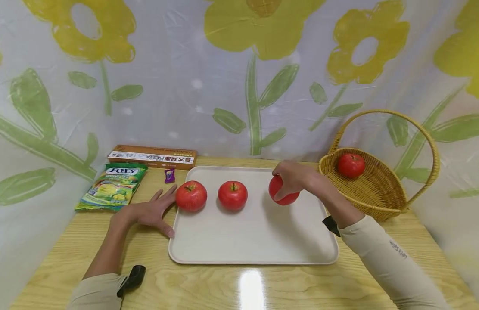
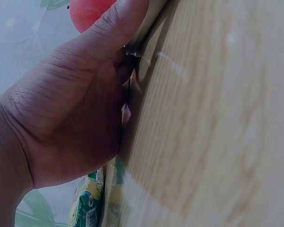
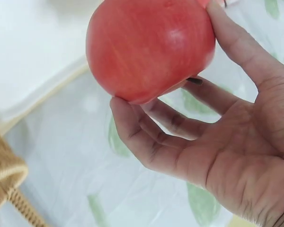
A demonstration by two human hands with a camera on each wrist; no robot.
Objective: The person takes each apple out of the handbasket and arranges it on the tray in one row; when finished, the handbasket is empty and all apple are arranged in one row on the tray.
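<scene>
Over the right part of a white tray, my right hand grips a red tomato. The right wrist view shows that tomato between thumb and curled fingers, its dark stem turned toward the palm. Two more red tomatoes sit on the tray, one in the middle and one near the left edge. My left hand rests with spread fingers at the tray's left edge, its thumb at the rim. In the left wrist view this hand lies low over the wooden table.
A wicker basket with a tall handle stands to the right of the tray, holding a tomato. At the back left are a brown pasta box, a green Fox's candy bag and a small purple wrapped candy. A flowered curtain hangs behind.
</scene>
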